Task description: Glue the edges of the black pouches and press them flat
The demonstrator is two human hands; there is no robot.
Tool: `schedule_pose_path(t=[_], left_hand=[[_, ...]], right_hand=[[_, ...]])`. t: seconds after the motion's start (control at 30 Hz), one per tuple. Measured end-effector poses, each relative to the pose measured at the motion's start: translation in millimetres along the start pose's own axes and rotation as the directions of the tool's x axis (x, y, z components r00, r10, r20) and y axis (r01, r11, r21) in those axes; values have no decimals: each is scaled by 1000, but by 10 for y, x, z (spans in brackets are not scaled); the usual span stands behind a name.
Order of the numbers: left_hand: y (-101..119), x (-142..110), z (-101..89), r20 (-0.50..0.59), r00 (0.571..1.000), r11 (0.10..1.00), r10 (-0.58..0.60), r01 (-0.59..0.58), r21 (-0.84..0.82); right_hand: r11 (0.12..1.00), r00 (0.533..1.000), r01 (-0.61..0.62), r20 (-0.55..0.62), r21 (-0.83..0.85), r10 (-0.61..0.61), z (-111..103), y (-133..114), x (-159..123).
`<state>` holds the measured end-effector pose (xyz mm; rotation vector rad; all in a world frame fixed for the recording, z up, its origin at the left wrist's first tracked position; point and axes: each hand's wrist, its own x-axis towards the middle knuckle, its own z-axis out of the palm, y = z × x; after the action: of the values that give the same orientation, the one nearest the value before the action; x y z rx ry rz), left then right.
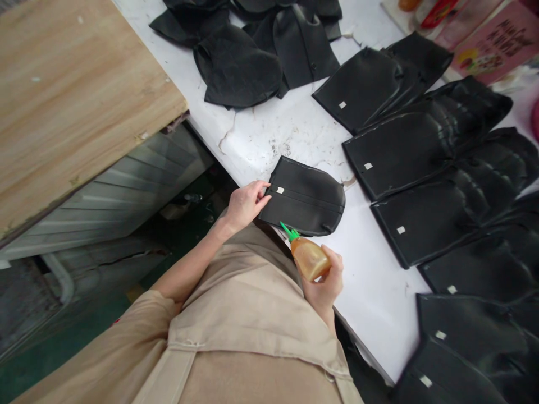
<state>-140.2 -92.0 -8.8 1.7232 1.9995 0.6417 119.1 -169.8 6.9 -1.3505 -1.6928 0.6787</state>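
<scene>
A black leather-like piece [309,193] with a rounded right end and a small white tag [280,191] lies on the white table's near edge. My left hand [246,205] pinches its left edge between thumb and fingers. In my right hand [328,286] is a squeeze glue bottle [310,258], amber in colour with a green nozzle [288,230]. The bottle is tilted, and its nozzle tip is at the piece's near edge; whether it touches, I cannot tell. No liquid shows at the tip.
Overlapping rows of similar black pieces [404,146] with white tags run down the right side. Loose black pieces [240,64] are heaped at the back of the white table [252,134]. A wooden board [84,84] is at left, with a gap beside it. A pink box [497,42] stands back right.
</scene>
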Motion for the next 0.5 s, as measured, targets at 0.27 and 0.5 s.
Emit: schedule_pose_path(t=[0.27, 0.5], left_hand=[[-22, 28, 10, 1, 1000, 999, -16, 16, -37], [-36, 40, 15, 11, 998, 996, -57, 57, -68]], right_hand=[[998, 999, -5, 45, 55, 2, 142, -32, 64], [995, 996, 49, 72, 88, -55, 286, -57, 131]])
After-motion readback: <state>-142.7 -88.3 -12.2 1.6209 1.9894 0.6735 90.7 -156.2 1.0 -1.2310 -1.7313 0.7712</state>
